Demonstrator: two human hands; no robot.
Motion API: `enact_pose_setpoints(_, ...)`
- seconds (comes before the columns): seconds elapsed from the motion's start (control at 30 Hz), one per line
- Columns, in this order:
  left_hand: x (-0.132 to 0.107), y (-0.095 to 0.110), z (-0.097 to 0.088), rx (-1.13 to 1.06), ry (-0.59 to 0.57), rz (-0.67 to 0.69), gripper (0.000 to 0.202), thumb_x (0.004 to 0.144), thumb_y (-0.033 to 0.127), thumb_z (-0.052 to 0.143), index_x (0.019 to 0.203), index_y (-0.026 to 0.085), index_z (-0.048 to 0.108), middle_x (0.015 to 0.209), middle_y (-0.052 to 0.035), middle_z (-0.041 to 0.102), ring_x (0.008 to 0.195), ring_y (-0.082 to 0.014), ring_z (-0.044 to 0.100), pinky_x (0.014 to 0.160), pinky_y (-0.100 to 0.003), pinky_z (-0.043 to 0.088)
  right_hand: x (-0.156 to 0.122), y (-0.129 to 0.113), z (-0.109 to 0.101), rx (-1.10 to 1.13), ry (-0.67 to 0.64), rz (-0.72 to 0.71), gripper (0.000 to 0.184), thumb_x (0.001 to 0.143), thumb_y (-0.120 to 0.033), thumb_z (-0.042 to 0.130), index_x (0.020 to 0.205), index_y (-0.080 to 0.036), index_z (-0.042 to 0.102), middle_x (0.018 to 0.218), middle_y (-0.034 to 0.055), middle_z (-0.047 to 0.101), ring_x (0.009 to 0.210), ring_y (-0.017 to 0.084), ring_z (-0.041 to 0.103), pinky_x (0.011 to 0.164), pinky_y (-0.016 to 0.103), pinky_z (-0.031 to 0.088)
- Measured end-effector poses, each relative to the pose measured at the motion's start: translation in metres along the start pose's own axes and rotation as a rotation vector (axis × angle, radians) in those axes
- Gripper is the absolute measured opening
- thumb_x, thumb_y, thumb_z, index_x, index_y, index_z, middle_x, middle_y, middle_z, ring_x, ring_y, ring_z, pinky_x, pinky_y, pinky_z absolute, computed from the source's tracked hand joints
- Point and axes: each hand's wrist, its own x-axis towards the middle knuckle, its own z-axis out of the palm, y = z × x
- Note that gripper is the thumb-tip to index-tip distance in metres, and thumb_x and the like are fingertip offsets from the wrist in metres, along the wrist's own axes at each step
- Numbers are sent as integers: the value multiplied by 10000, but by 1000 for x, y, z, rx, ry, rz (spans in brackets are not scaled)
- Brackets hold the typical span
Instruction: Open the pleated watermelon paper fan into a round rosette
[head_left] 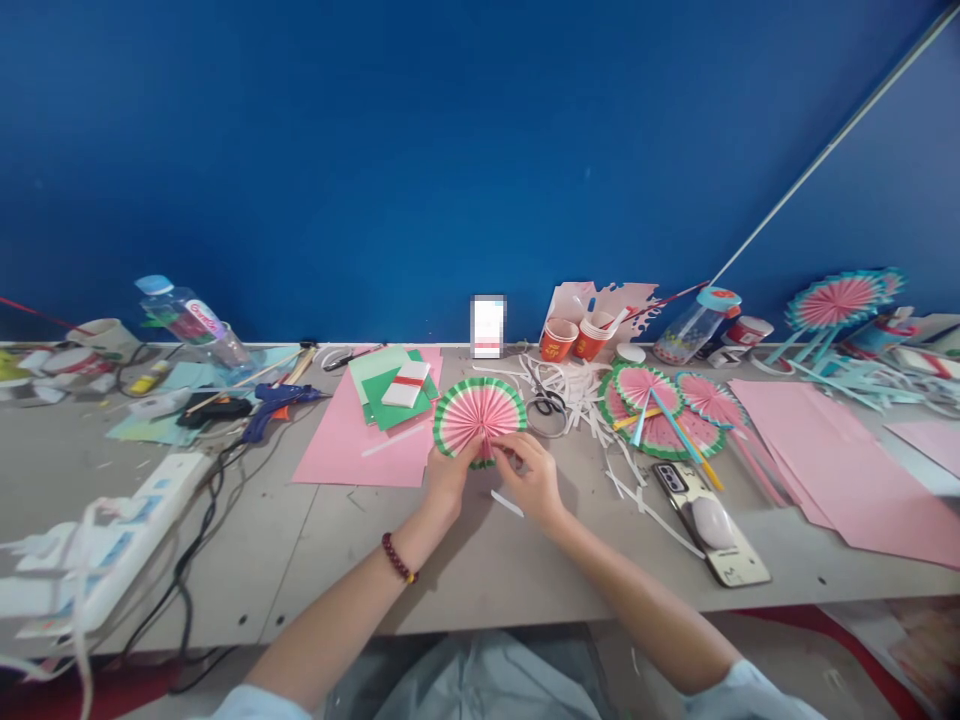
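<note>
A round pleated paper fan [479,417], pink at its centre with white and green rims like a watermelon slice, lay spread open on the grey surface [315,540].

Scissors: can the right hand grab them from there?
Probably yes. The scissors lie uncovered on paper strips just beyond the right hand, though that hand now pinches the watermelon paper fan.

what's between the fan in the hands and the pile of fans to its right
Scissors and white paper strips lie between the held fan and the pile, head view.
</note>
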Motion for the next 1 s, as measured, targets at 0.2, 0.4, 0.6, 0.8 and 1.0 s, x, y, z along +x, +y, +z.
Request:
enact_pose_setpoints(0.2, -8, 7, 5, 35, 2, -48, 316, 592, 361, 768, 801, 141, 680, 814, -74, 711, 740, -205, 650, 696, -316, 496, -1, 1, 3, 0, -8, 54, 196, 839, -197, 500, 924, -218, 675, 847, 59, 651, 746, 167, 589, 566, 254, 464)
enact_pose_setpoints(0.4, -8, 7, 6, -14, -2, -51, 298, 596, 352, 765, 795, 146, 682, 798, -62, 708, 733, -196, 642, 691, -305, 492, 1, -1, 3, 7, 3, 95, 195, 840, -231, 503, 917, -231, 681, 851, 59, 646, 747, 178, 591, 618, 280, 483)
enact_pose_setpoints(0.6, -9, -6, 5, -66, -32, -80, 314, 615, 341, 761, 846, 142, 686, 837, -77, 712, 786, -208, 653, 750, -328, 498, 2, 0, 2, 23, 31, 132, 153, 829, -241, 525, 873, -221, 669, 802, 42, 641, 691, 164, 579, 627, 275, 479)
enact_pose_setpoints(0.8, -10, -11, 3, -85, -80, -52, 307, 627, 327, 754, 864, 141, 694, 845, -78, 713, 807, -207, 657, 755, -318, 502, 4, 1, 1, 45, 63, 164, 120, 808, -232, 554, 854, -206, 661, 797, 31, 638, 636, 142, 572, 584, 256, 468)
enact_pose_setpoints(1.0, -11, -5, 6, -64, -63, -65, 262, 618, 335, 760, 784, 143, 696, 772, -50, 711, 740, -181, 649, 702, -273, 492, 4, 1, 2, 55, 53, 149, 157, 816, -203, 516, 892, -209, 654, 815, 40, 635, 680, 152, 582, 600, 262, 484)
